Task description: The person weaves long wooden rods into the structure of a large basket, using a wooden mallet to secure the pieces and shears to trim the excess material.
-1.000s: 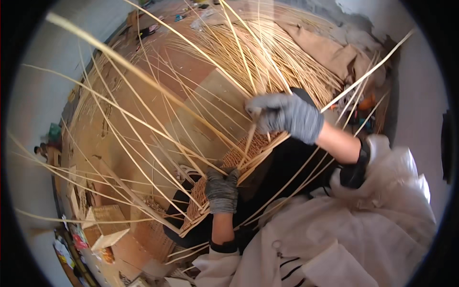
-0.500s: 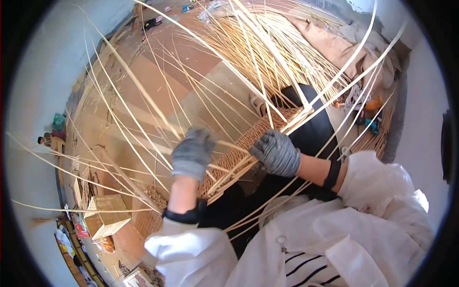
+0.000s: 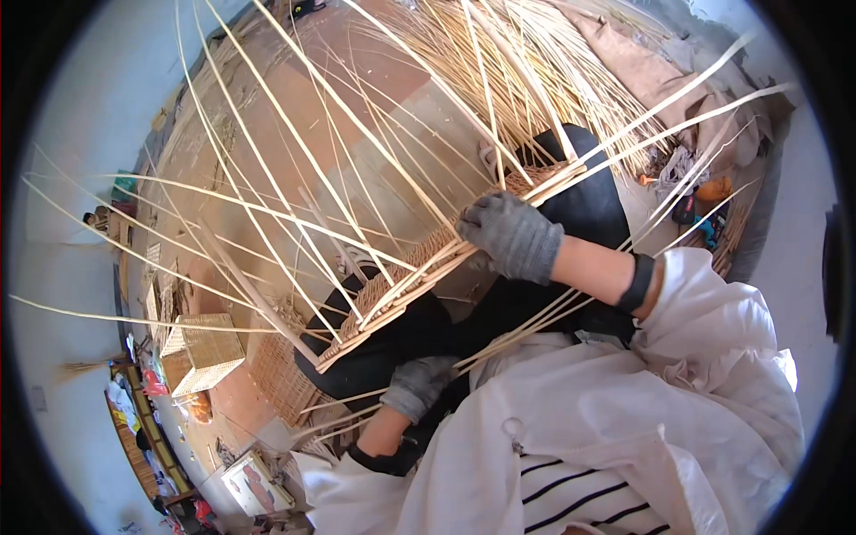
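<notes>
Both knees (image 3: 602, 209) prop the weave (image 3: 430, 251); my right hand (image 3: 510, 237) curls tight on its near rim (image 3: 399, 304), seemingly to steady it. My left hand (image 3: 417, 387) lies nearer, by some rods (image 3: 522, 334); whether its fingers hold any, I cannot tell.

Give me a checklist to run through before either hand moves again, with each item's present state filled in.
1. Right hand on the work: ok, its fingers are closed at the rim of the woven panel.
2. Both hands on the panel: not ok, the left hand is low by the lap, apart from it.
3. Left hand's grip: cannot tell, its fingers are hidden near the loose canes.
4. Panel supported: ok, it lies across the dark-clad legs.
5. Gloves on: ok, both hands wear grey ones.
6. More canes at hand: ok, a pile lies beyond the panel.
</notes>
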The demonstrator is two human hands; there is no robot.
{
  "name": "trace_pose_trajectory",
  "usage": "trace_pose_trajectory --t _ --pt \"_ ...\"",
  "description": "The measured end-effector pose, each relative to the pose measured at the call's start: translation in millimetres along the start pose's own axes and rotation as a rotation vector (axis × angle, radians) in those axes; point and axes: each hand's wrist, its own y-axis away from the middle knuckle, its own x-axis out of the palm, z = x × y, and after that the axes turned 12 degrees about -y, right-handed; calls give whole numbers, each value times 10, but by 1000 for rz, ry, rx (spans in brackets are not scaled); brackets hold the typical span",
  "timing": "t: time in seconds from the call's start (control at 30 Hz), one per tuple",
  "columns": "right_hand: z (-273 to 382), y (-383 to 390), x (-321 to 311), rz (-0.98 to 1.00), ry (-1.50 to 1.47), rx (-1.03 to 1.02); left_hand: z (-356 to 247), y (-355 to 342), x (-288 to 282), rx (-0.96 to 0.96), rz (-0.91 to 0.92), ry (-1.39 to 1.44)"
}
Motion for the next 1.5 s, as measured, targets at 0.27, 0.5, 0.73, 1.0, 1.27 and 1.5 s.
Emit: trace_pose_trajectory --t 0.27,0.5,0.73,1.0,1.27,1.5 --pt "324 979 -148 379 -1684 1157 -97 136 -89 -63 -570 328" --pt "288 1001 -132 -143 -1678 729 -214 186 -400 21 -572 246" --pt "424 1058 202 -315 -1504 301 73 144 -129 -301 -112 744" --pt "31 991 -1304 -407 -1453 60 536 575 -187 52 244 -132" --pt "183 735 -1104 -161 -1154 -67 1123 -785 -291 -239 -515 1197" --pt "208 1055 -1394 -466 -1401 212 297 -569 -675 -278 -885 1339"
